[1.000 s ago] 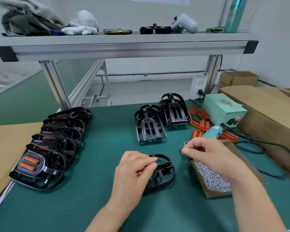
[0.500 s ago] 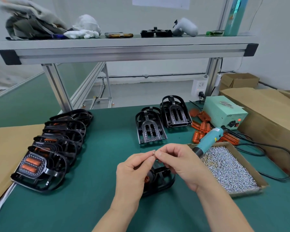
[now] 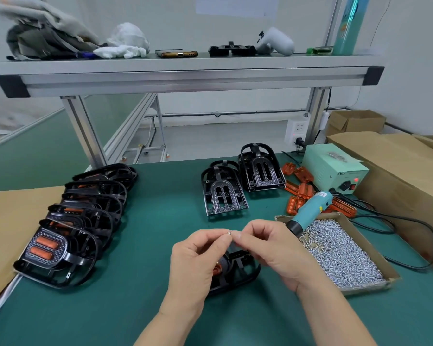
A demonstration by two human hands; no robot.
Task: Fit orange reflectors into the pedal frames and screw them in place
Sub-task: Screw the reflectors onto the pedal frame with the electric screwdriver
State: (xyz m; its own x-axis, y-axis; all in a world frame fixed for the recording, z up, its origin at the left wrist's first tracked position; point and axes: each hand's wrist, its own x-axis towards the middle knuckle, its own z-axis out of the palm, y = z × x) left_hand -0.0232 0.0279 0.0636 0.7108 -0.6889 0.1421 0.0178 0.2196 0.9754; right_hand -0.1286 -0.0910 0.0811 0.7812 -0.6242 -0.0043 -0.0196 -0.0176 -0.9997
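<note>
Left hand [image 3: 198, 260] and right hand [image 3: 273, 248] pinching one screw [image 3: 229, 232], pedal frame [image 3: 238, 269] beneath them, green box [image 3: 320, 168] marked "LED" beyond right hand

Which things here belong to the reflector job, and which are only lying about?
For the job: screw pinched between left hand and right hand; pedal frame under them; orange reflectors; screw tray; electric screwdriver; empty frames; finished pedals.
Lying about: phone, white cloth, grey bag on the shelf; cardboard box.
</note>
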